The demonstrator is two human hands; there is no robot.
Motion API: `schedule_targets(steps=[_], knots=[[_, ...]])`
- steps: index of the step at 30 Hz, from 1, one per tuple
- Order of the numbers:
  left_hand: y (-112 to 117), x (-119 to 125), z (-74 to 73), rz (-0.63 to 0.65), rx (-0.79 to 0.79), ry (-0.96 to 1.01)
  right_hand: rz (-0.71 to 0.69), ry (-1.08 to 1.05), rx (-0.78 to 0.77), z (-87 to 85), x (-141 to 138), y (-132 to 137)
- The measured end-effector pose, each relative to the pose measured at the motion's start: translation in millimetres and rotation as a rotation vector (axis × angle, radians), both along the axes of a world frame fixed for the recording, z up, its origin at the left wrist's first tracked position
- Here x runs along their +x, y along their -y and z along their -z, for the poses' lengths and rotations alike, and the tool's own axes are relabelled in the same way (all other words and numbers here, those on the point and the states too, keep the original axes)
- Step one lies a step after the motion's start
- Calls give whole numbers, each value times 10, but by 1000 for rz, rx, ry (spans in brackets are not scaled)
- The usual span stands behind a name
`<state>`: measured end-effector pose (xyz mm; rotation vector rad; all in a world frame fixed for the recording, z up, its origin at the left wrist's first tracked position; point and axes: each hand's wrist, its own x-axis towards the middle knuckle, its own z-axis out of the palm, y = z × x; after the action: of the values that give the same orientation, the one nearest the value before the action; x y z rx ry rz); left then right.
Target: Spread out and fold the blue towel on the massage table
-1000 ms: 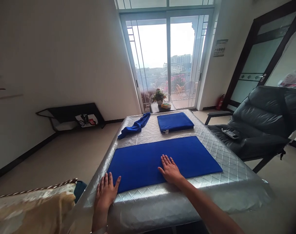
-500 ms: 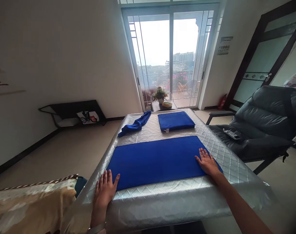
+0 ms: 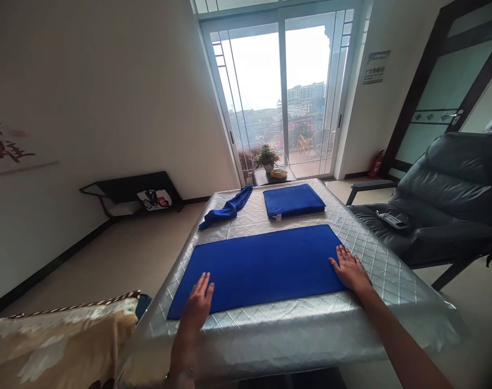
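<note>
A long blue towel (image 3: 262,267) lies spread flat across the near part of a table covered in silver quilted cloth (image 3: 375,254). My left hand (image 3: 199,305) rests flat on the towel's near left part, fingers stretched out. Over at the towel's right end, my right hand (image 3: 351,270) lies flat and open on its near corner. Farther back, a folded blue towel (image 3: 293,200) sits in the middle of the table. A crumpled blue towel (image 3: 228,208) lies at the back left.
A black recliner chair (image 3: 440,210) with a remote on its seat stands right of the table. A patterned cushion (image 3: 55,346) is at the near left. Behind the table are a potted plant (image 3: 267,157) and glass balcony doors. A low black shelf (image 3: 134,192) is by the left wall.
My right hand slid from the towel's middle to its right end. My left hand moved from the table's near left corner onto the towel.
</note>
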<state>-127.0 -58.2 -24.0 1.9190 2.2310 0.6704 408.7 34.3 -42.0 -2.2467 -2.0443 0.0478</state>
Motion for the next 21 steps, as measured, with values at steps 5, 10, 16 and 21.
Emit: schedule_targets(steps=[5, 10, 16, 21], knots=[[-323, 1094, -190, 471, -111, -66, 11, 8, 0, -37, -34, 22], [-612, 1674, -154, 556, -190, -183, 20, 8, 3, -69, -56, 38], [-695, 1255, 11, 433, -265, -222, -11, 5, -3, -39, -19, 22], [-567, 367, 114, 173, -259, -308, -1, -2, 11, 2, -6, 13]])
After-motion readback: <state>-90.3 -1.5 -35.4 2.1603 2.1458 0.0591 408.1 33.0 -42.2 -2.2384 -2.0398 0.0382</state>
